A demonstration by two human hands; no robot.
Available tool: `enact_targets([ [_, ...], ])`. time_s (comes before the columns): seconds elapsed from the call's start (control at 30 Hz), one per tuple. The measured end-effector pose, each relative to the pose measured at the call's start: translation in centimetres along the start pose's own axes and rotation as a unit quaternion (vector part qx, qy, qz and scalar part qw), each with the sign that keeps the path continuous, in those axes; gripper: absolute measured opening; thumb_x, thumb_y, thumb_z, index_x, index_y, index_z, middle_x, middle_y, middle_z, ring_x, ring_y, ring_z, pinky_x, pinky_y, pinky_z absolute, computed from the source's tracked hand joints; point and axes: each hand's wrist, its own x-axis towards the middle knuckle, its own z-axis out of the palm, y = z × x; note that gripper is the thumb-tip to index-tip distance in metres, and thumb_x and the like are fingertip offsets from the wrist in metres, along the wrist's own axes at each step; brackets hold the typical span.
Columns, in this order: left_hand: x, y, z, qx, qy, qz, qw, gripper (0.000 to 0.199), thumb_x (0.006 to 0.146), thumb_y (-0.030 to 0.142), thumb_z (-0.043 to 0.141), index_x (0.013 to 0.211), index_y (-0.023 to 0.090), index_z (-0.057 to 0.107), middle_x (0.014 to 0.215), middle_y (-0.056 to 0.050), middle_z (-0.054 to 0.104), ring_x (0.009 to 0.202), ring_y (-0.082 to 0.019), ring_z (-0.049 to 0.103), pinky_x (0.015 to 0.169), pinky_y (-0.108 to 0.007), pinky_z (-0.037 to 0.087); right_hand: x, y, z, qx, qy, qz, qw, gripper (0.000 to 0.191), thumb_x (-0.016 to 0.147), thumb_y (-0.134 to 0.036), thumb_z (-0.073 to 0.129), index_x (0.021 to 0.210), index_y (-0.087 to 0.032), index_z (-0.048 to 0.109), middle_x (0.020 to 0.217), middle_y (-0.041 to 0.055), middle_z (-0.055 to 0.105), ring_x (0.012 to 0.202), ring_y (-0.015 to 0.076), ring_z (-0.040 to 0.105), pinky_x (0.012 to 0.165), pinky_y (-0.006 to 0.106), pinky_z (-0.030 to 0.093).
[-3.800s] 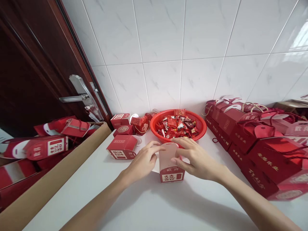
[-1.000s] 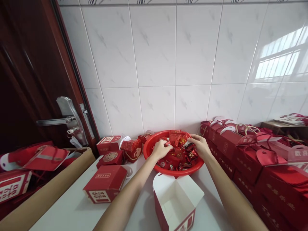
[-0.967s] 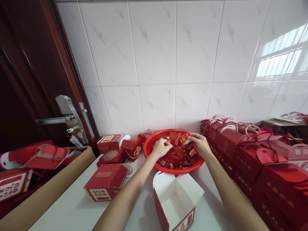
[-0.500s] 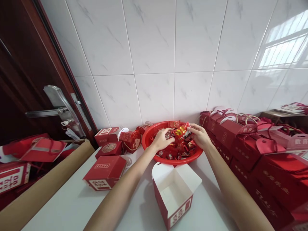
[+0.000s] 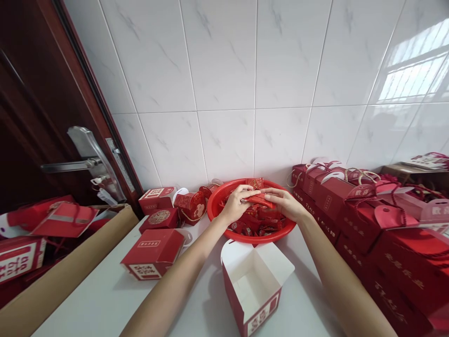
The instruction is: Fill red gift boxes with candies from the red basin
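A round red basin (image 5: 214, 204) holds many small red-wrapped pieces. Over it my left hand (image 5: 238, 204) is closed on small wrapped pieces, with a silvery edge showing at its fingertips. My right hand (image 5: 285, 203) grips a red packet (image 5: 261, 200) just beside it, and the fingertips of both hands nearly meet. Below the basin, nearer to me, stands an open box (image 5: 252, 285), red outside and white inside, with its flaps spread and nothing visible inside.
Closed red boxes (image 5: 154, 250) sit on the white table (image 5: 101, 295) at left. Many red boxes with cord handles (image 5: 354, 210) are stacked at right. A cardboard carton (image 5: 80, 248) with red items stands far left, by a door handle (image 5: 80, 164). Behind is a tiled wall (image 5: 224, 140).
My hands have come closer together over the basin. The right hand has moved left and slightly down, and the red packet now lies between both sets of fingers.
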Motion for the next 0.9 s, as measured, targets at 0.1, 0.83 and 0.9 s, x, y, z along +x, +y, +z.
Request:
enact_targets([
  [0.1, 0.1, -0.4, 0.1, -0.012, 0.055, -0.010, 0.998, 0.044, 0.085, 0.013, 0.055, 0.126, 0.024, 0.067, 0.131, -0.007, 0.061, 0.122, -0.020, 0.058, 0.107, -0.036, 0.047, 0.1, 0.2, 0.0, -0.003, -0.004, 0.006, 1.000, 0.052, 0.058, -0.030, 0.091, 0.105, -0.020, 0.072, 0.082, 0.0011, 0.073, 0.068, 0.0141, 0.066, 0.064, 0.026, 0.054],
  [0.83, 0.4, -0.3, 0.1, -0.035, 0.020, -0.045, 0.998, 0.043, 0.089, 0.050, 0.046, 0.060, 0.020, 0.034, 0.060, 0.004, 0.031, 0.060, -0.012, 0.032, 0.060, -0.028, 0.026, 1.2, 1.6, 0.1, -0.321, 0.180, -0.247, 0.896, 0.050, 0.069, -0.033, 0.075, 0.116, -0.024, 0.058, 0.120, 0.0092, 0.067, 0.112, 0.0274, 0.063, 0.096, 0.044, 0.051],
  [0.9, 0.5, -0.4, 0.1, -0.036, 0.034, -0.052, 0.997, 0.043, 0.089, 0.050, 0.046, 0.060, 0.020, 0.036, 0.060, 0.004, 0.032, 0.060, -0.012, 0.033, 0.060, -0.028, 0.027, 0.9, 1.6, 0.4, -0.359, 0.166, -0.258, 0.882, 0.049, 0.071, -0.035, 0.074, 0.116, -0.024, 0.057, 0.122, 0.0093, 0.066, 0.113, 0.0282, 0.063, 0.096, 0.043, 0.051],
])
